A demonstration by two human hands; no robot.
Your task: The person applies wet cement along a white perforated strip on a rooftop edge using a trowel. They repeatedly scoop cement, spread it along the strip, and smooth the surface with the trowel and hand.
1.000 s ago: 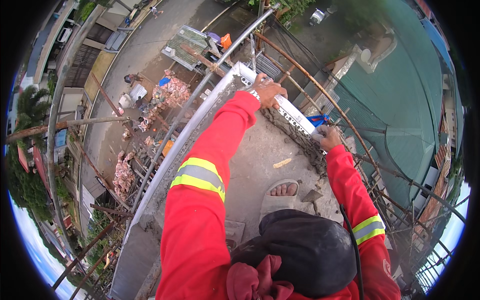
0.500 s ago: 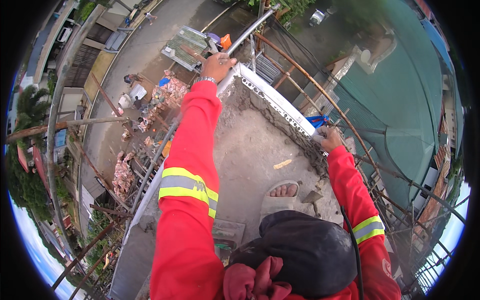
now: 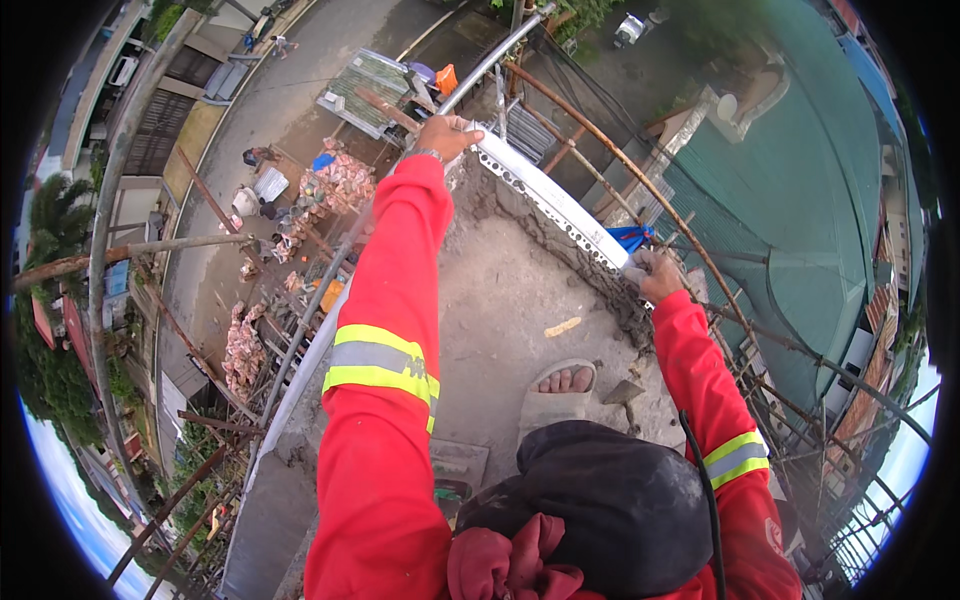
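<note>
A long white perforated corner bead (image 3: pixel 553 199) lies along the far edge of the slab, against a ridge of wet mortar (image 3: pixel 540 222). At its far left end is my left hand (image 3: pixel 445 138), with the fingers closed on the strip's tip. My right hand (image 3: pixel 656 275) pinches the near right end, the thumb and fingers bent round it. Between my arms stretches the rough concrete surface (image 3: pixel 500 310). A small grey wedge-shaped piece (image 3: pixel 624 392) and a flat float-like tool (image 3: pixel 458 465) rest nearer to me.
My sandalled foot (image 3: pixel 562 385) stands on the slab. Metal poles (image 3: pixel 495 65) and rusty scaffold bars (image 3: pixel 600 125) surround the edge, with green netting (image 3: pixel 800 200) on the right. Far below on the left are a street (image 3: pixel 320 50), people and a pile of pale sacks (image 3: pixel 340 185).
My left hand has shifted slightly right and closed onto the bead's far end, with the forearm following. My right hand stays at the near end.
</note>
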